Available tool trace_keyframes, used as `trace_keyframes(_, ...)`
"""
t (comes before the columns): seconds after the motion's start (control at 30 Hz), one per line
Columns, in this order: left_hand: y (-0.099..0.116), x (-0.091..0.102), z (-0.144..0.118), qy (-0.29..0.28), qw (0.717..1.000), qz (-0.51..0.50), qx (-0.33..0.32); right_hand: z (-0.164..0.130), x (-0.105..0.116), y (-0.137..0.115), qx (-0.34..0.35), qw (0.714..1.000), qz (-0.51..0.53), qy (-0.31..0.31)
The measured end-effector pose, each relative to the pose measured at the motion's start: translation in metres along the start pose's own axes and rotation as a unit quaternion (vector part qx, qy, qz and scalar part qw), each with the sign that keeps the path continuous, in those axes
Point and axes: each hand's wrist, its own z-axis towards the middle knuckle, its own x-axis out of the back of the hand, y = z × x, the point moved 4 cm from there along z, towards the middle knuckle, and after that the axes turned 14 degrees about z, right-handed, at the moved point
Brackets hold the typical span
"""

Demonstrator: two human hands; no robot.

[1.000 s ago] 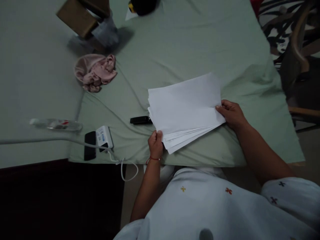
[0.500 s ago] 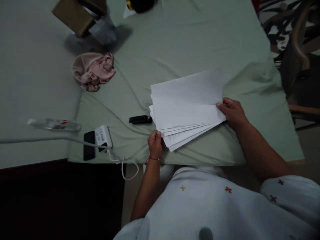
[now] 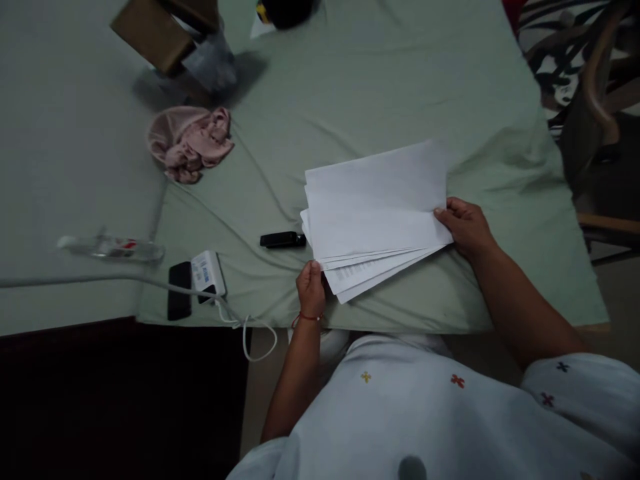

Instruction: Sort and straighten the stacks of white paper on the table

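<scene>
Several white paper sheets (image 3: 377, 203) are held between my two hands in a loose, slightly fanned stack. Lines of print show on a lower sheet along the near edge. My left hand (image 3: 311, 288) pinches the near left corner, thumb on top. At the right edge my right hand (image 3: 467, 225) grips the sheets with its thumb above and its fingers hidden underneath. A small black stapler-like object (image 3: 283, 239) lies on the cloth just left of the papers, apart from both hands.
A green cloth (image 3: 390, 87) covers the table. On the left are a crumpled pink cloth (image 3: 193, 143), a clear bottle (image 3: 113, 248), a black phone (image 3: 179, 290) and a white power strip (image 3: 208, 272) with its cable. A brown box (image 3: 153, 33) stands far left; a chair (image 3: 595, 113) is at right.
Almost nothing differs. Both hands keep their hold on the papers, and the view has shifted very slightly.
</scene>
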Motion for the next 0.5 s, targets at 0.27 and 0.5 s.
trace_keyframes(0.27, -0.0006, -0.0004, 0.0024, -0.005, 1.000, 0.016, 0.007, -0.0009, -0.0008, -0.0019, -0.004, 1.000, 0.003, -0.008)
trace_keyframes(0.5, 0.0044, -0.0013, 0.0018, -0.010, 1.000, -0.004, 0.021, 0.0004, 0.0016, 0.0020, -0.004, 0.999, 0.031, -0.001)
